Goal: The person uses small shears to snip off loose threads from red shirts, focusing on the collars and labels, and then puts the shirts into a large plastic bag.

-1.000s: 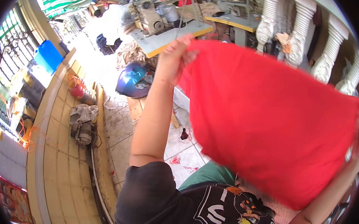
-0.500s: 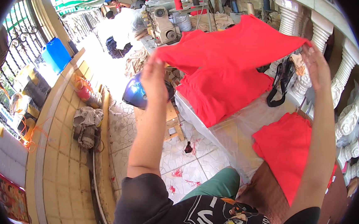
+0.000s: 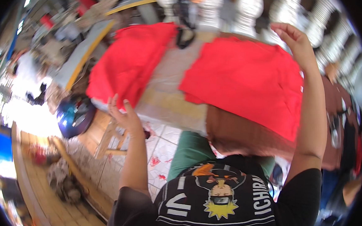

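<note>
Two piles of red fabric lie before me on a low table [image 3: 164, 105] with a clear plastic cover. My left hand [image 3: 124, 116] is at the near edge of the left red fabric pile [image 3: 130, 61], fingers spread, with nothing in it. Above the far right corner of the right red fabric pile [image 3: 244, 79], my right hand [image 3: 294, 42] is raised with its fingers stretched out and nothing visible in them. Brown fabric [image 3: 246, 136] lies under the right pile and hangs toward my lap. Motion blur softens the pile edges.
White balusters [image 3: 249, 12] line the far side of the table. A black strap [image 3: 185, 37] lies between the piles. On the left are a shiny blue helmet [image 3: 73, 116] and a wooden stool [image 3: 111, 139]. Red scraps [image 3: 155, 160] litter the tiled floor.
My view has swung right. The red piece that both hands held stretched in the air is released and lies on the left pile. Both hands have come away from it.
</note>
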Tool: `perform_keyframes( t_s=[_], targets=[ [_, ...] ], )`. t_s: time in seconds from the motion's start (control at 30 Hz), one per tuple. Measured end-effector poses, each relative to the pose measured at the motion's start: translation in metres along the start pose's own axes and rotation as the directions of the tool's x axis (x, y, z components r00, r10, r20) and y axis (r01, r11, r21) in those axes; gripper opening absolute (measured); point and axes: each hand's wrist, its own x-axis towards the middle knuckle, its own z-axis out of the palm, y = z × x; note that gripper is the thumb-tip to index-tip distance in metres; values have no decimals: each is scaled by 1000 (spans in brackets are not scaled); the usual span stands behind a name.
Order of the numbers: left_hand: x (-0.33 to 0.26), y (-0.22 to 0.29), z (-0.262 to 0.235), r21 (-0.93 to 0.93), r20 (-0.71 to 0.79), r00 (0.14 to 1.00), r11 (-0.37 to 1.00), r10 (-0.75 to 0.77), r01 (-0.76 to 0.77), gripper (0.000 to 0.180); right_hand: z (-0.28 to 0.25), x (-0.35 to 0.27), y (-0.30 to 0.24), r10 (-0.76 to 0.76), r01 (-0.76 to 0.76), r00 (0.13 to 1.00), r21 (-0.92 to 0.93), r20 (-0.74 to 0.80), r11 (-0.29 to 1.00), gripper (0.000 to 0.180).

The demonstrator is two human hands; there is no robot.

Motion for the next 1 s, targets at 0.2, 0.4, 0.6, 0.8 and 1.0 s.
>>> perform_keyframes(
  t_s=[0.2, 0.4, 0.6, 0.8, 1.0],
  targets=[
    [-53, 94, 85, -207, 386, 915, 977, 120, -40, 24, -134, -113, -1, 167, -205, 959, -150, -231, 967, 29],
    [-145, 170, 126, -456, 654, 585, 867, 481, -203, 17, -181, -220, 64, 393, -436, 858, -65, -329, 897, 25],
    [-219, 248, 145, -712, 647, 181, 672, 740, -203, 20, -172, -327, 187, 446, -643, 757, -664, -477, 382, 38],
    [-256, 309, 189, -741, 601, 5, 560, 799, -370, 28, -105, -347, 216, 207, -709, 705, -664, -678, 238, 34],
    [-274, 326, 220, -668, 657, -86, 525, 749, -527, 31, -106, -346, 208, 212, -835, 542, -492, -813, 246, 29]
  ],
)
